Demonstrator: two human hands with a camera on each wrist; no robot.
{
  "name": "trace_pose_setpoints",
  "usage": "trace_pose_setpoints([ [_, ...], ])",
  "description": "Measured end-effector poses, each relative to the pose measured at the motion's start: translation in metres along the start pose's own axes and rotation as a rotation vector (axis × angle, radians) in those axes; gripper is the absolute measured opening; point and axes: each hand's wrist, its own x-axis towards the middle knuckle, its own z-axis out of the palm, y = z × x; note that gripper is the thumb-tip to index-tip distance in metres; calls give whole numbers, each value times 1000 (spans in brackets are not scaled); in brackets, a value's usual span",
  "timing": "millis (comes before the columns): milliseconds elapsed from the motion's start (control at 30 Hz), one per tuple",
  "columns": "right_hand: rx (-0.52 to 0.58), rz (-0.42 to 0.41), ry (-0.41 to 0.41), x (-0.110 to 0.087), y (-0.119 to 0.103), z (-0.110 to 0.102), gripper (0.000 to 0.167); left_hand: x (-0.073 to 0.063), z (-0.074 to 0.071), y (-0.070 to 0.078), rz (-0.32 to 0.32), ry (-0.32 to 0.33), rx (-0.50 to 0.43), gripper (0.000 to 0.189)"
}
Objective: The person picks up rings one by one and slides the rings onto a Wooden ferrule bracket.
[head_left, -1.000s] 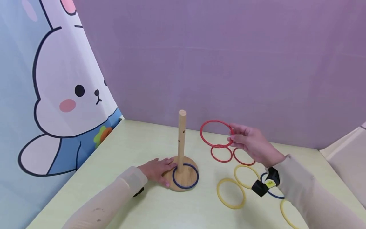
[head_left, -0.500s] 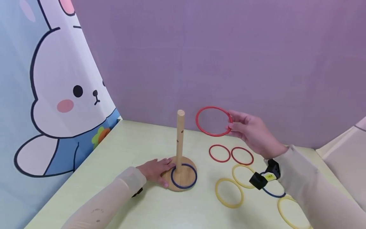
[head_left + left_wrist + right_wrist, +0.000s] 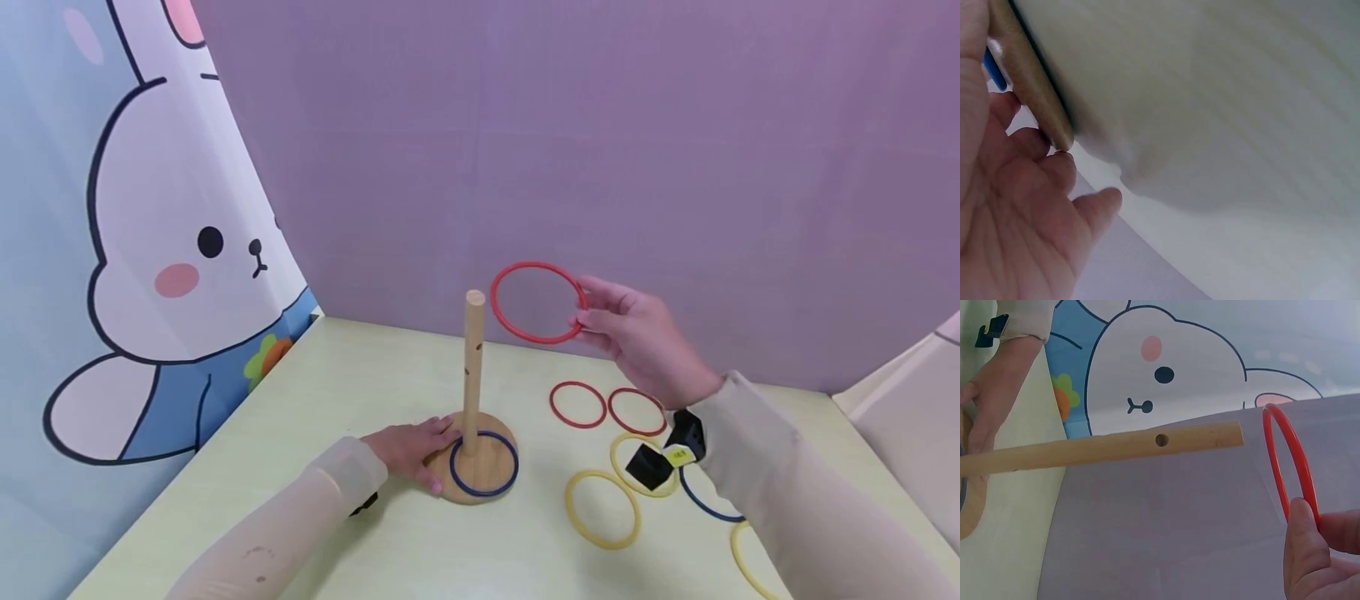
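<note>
My right hand (image 3: 641, 337) pinches a red ring (image 3: 493, 304) by its right side, thumb against fingers. The ring is up in the air, just right of the top of the upright wooden peg (image 3: 472, 367). In the right wrist view the red ring (image 3: 1304, 464) stands beyond the peg's tip, apart from it. My left hand (image 3: 411, 450) lies with spread fingers on the left edge of the round wooden base (image 3: 498, 427). Around the foot of the peg a blue ring (image 3: 515, 454) rests on that base. The left wrist view has the left fingers (image 3: 1060, 170) at the base's edge.
Right of the base, two smaller red rings (image 3: 577, 382) (image 3: 637, 433) lie on the table (image 3: 375, 367). Nearer me are yellow rings (image 3: 570, 508) and another blue ring (image 3: 701, 505), partly hidden by the right forearm. A purple cloth (image 3: 675, 183) hangs behind.
The right hand has lifted the red ring off the table area and carried it left towards the peg's top. The left hand has stayed on the base.
</note>
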Motion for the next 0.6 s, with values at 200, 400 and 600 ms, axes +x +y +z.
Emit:
trace_pose_setpoints([
  [200,-6,11,18,2,3,14,55,-1,1,1,-2,-15,-33,89],
  [400,37,5,16,4,8,27,53,-2,2,1,-8,-15,-5,88],
  [600,73,-20,28,1,11,39,53,-3,3,0,-6,7,84,87],
])
